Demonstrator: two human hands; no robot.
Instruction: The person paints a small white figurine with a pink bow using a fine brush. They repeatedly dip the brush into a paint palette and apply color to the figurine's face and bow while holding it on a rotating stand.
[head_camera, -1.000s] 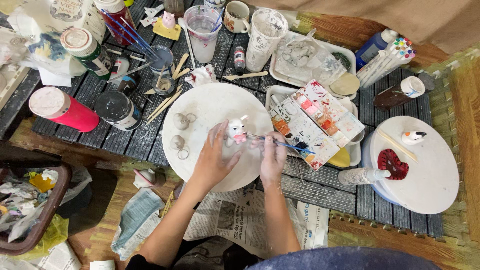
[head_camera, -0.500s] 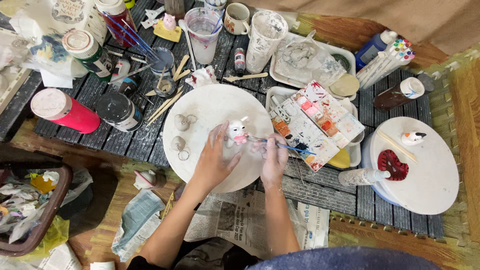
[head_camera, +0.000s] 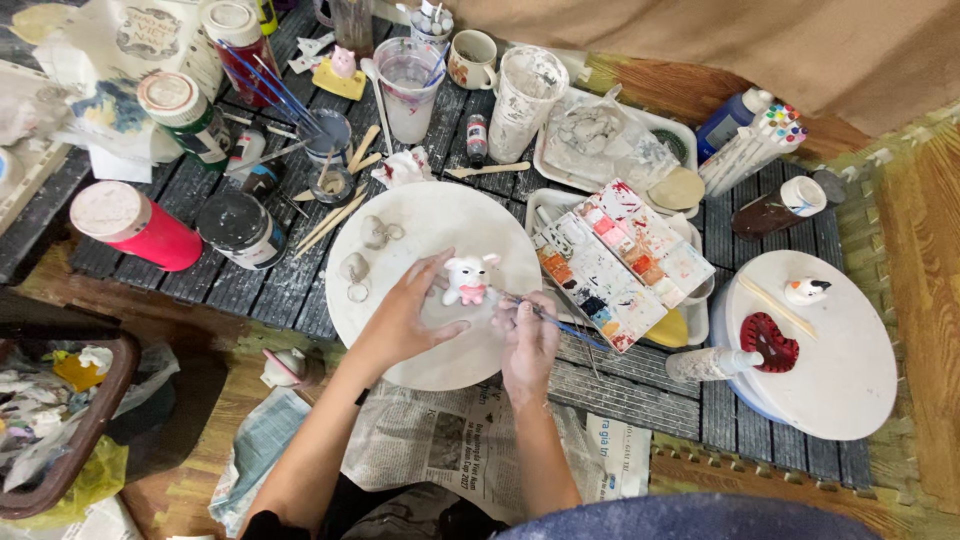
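A small white clay animal figurine (head_camera: 468, 279) with pink parts stands on a round white board (head_camera: 432, 225). My left hand (head_camera: 408, 317) rests flat on the board just left of the figurine, fingers spread and touching its base. My right hand (head_camera: 528, 332) grips a thin paintbrush (head_camera: 548, 318), its tip pointing at the figurine's right side. A paint palette (head_camera: 620, 262) with many coloured wells lies right of my right hand.
Paint jars, a red-bodied bottle (head_camera: 135, 225), cups of water and brushes (head_camera: 410, 80) crowd the dark slatted table. A second round board (head_camera: 815, 345) at right carries a red heart piece and a small figure. Newspaper (head_camera: 450, 450) lies near me; a waste bin (head_camera: 55, 430) sits lower left.
Both hands stay at the figurine. The brush tip shifts only slightly against its right side.
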